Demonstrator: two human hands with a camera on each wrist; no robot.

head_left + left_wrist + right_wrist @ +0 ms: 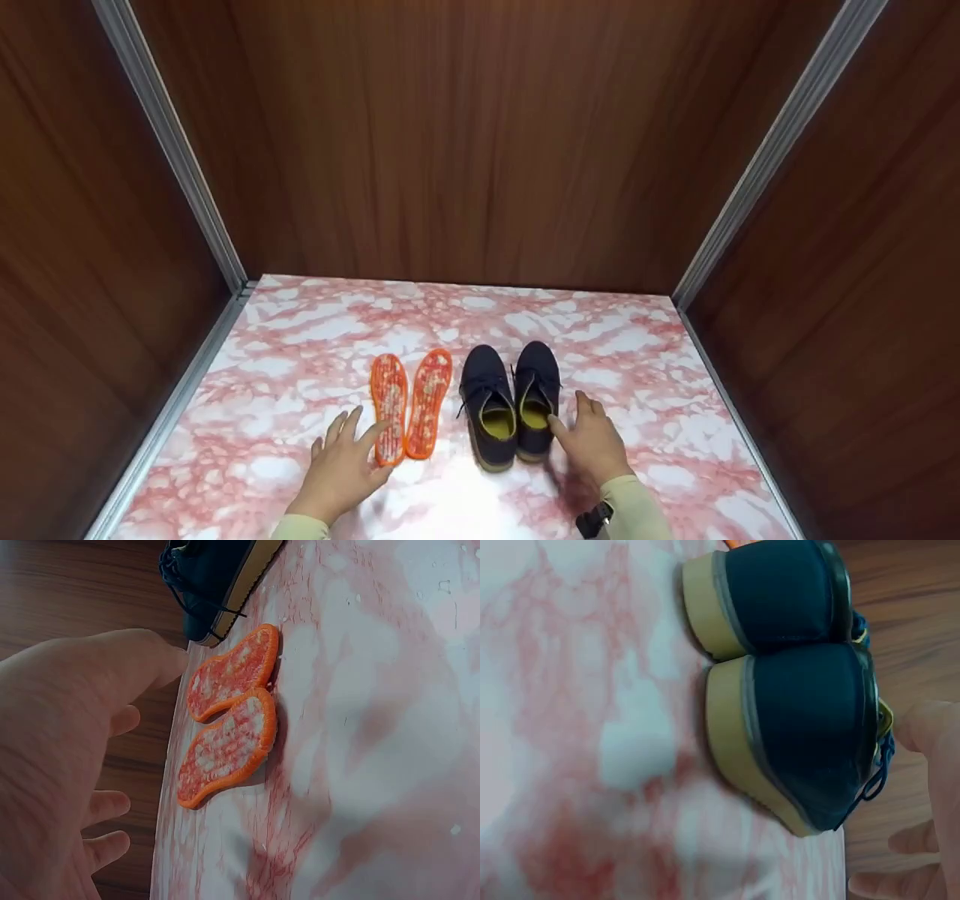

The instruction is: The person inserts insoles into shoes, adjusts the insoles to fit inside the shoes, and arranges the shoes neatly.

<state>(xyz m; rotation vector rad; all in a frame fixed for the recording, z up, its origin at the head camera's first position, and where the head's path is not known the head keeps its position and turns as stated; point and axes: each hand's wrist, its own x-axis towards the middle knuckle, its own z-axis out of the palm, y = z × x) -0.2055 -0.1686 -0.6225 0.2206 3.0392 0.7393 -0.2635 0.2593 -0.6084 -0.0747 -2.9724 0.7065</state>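
Note:
Two insoles with orange edging and a red and white pattern lie side by side on the table: the left insole (389,409) and the right insole (429,403). To their right stands a pair of dark navy lace-up shoes, the left shoe (487,397) and the right shoe (537,397), toes away from me, yellowish inside. My left hand (339,465) hovers by the left insole, fingers spread, holding nothing; the left wrist view shows a gap between it and the insoles. My right hand (595,444) is beside the right shoe, its thumb near the heel opening; whether it touches is unclear.
The table top (300,360) has a pink and white marbled pattern. Dark brown wood panels enclose it, with the back panel (450,150) at its far edge and metal rails (180,150) at the corners. A black band (592,519) sits on my right wrist.

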